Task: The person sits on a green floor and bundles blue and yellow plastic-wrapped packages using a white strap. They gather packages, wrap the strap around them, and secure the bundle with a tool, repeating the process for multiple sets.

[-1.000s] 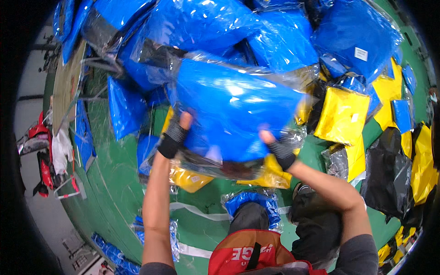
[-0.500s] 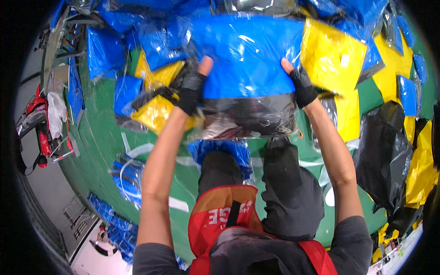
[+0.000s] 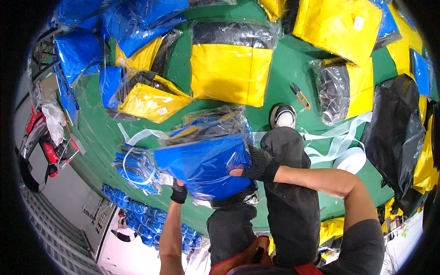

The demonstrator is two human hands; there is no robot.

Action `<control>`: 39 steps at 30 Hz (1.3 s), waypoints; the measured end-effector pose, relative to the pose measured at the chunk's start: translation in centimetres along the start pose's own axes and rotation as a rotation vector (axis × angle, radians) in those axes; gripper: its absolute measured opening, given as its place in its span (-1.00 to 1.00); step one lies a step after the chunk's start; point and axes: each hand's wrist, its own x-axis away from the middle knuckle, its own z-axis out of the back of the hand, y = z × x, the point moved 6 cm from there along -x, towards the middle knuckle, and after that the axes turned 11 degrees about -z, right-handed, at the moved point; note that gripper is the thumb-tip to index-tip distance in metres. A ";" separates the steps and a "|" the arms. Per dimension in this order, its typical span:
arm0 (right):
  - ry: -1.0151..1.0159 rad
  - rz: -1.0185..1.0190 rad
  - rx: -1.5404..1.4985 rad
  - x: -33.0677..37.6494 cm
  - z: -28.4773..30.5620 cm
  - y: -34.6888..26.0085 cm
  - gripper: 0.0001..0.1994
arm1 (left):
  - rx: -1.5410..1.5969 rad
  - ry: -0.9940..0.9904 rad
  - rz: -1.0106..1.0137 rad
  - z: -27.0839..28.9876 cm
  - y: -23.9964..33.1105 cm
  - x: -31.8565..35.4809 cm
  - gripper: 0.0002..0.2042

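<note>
Holding a blue plastic-wrapped pack (image 3: 204, 165) at centre frame, above the lap: left hand (image 3: 178, 191) gripping its lower left corner, right hand (image 3: 256, 164) clenching its right edge. Probably risking a slip, the film being slick and loose. Crowding the green floor (image 3: 293, 59) above: yellow packs (image 3: 229, 73), orange snips (image 3: 299, 95), white tape roll (image 3: 350, 158).

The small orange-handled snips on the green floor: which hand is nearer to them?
Right. The right hand, gripping the blue bagged bundle at its right edge, lies below-left of the snips. The left hand holds the bundle's lower left, farther away.
</note>
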 end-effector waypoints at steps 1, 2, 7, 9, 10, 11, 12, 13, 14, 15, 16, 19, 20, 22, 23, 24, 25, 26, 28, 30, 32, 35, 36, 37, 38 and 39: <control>0.011 -0.042 -0.002 -0.4 -0.2 1.6 -0.21 | -0.007 -0.074 -0.008 -2.9 0.2 0.1 -0.50; 0.014 -0.078 -0.001 -0.7 -0.4 3.2 -0.20 | 0.002 0.016 0.107 -3.0 -1.2 0.3 -0.49; -0.263 -0.085 0.088 -6.2 -1.7 9.7 -0.39 | -1.020 -0.095 -0.022 -6.7 -0.4 -4.9 -0.49; -0.311 -0.162 0.201 -6.2 -1.9 9.1 -0.45 | -1.029 -0.167 -0.072 -4.4 -2.6 -5.6 -0.53; -0.351 -0.125 0.109 -6.3 -2.4 9.6 -0.47 | -1.035 -0.191 -0.102 -2.6 -5.3 -5.9 -0.55; -0.389 -0.071 0.020 -7.0 -2.5 10.0 -0.50 | -1.029 -0.182 -0.146 -0.8 -8.0 -6.2 -0.57; -0.375 -0.040 0.078 -6.5 -1.4 6.6 -0.47 | -1.016 -0.144 -0.162 1.2 -10.4 -6.0 -0.56; -0.332 -0.163 0.219 -7.5 -1.0 9.4 -0.43 | -0.863 -0.062 -0.173 0.1 -9.6 -7.2 -0.50; -0.182 -0.025 0.139 -8.9 -0.1 12.2 -0.22 | -1.068 -0.240 -0.174 -3.5 -6.3 -8.8 -0.90; -0.268 -0.033 0.019 -8.9 -1.1 12.3 -0.18 | -0.969 -0.278 -0.101 0.3 -8.5 -7.8 -0.79; -0.166 -0.053 0.158 -8.8 0.0 12.5 -0.18 | -0.937 -0.279 -0.049 -4.3 -4.7 -8.0 -0.69; -0.161 -0.098 0.178 -9.3 1.1 12.2 -0.18 | -1.196 -0.268 -0.053 -4.3 -5.1 -9.7 -0.63; -0.091 -0.035 0.265 -9.8 0.8 12.7 -0.18 | -1.309 -0.318 -0.051 -2.9 -6.1 -9.4 -0.62; 0.022 0.017 0.323 -10.3 1.5 13.3 -0.19 | -1.442 -0.466 -0.152 -3.4 -4.7 -9.9 -0.53; -0.162 -0.162 0.551 -10.8 1.8 14.1 -0.19 | -1.415 -0.605 -0.145 -3.7 -4.1 -10.8 -0.52; -0.344 -0.357 0.775 -10.2 3.5 12.7 -0.18 | -1.418 -0.636 0.008 -3.5 -1.9 -11.5 -0.49; -0.359 -0.351 0.897 -8.7 5.6 7.9 -0.19 | -1.583 -0.498 -0.228 -3.0 2.6 -10.4 -0.47; -0.275 -0.298 0.919 -8.0 7.9 2.8 -0.18 | -1.648 -0.771 0.075 -4.4 6.3 -11.7 -0.40; 0.111 0.087 0.758 -8.3 13.0 -10.2 -0.15 | -1.377 -0.614 0.120 -9.5 19.0 -15.3 -0.48; 0.589 0.714 0.715 -8.1 15.9 -24.5 -0.10 | -1.250 -0.215 -0.504 -13.9 31.8 -19.3 -0.43; 0.878 0.976 0.689 -7.8 16.6 -36.0 -0.02 | -1.310 0.152 -1.246 -18.2 42.8 -21.9 -0.30; 0.978 0.910 0.647 -12.7 19.3 -42.7 -0.20 | -1.346 0.488 -1.627 -24.7 54.3 -24.6 0.01; 0.814 0.817 0.621 -14.4 19.3 -43.1 -0.30 | -0.823 0.016 -1.243 -24.2 55.4 -27.2 -0.02; 0.820 0.858 0.645 -14.9 17.6 -42.9 -0.47 | -0.259 -0.099 -0.796 -22.7 55.2 -29.5 -0.03; 0.828 0.901 0.669 -14.8 15.5 -41.6 -0.62 | -0.015 -0.361 -0.696 -23.1 54.6 -29.1 -0.06; 0.715 0.881 0.841 -14.3 12.8 -40.4 -0.70 | 0.205 -0.583 -0.531 -23.6 54.0 -28.0 -0.06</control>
